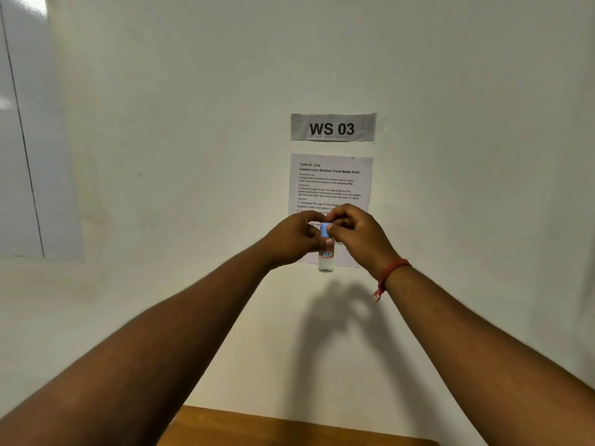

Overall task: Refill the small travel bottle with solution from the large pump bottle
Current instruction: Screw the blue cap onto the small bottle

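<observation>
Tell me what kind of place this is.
Probably a numbered workstation set up for recording tasks, not a home: a "WS 03" sign and a printed task sheet are stuck on a bare wall, above a wooden tabletop.

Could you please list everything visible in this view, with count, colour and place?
travel bottle: one, clear, held up before the wall
cap: one, light blue, atop the bottle
WS 03 sign: one, grey, on the wall
instruction sheet: one, white, below the sign
table: one, brown wood, bottom edge
thread bracelet: one, red, right wrist
left hand: holds the bottle
right hand: fingers pinch the cap
</observation>
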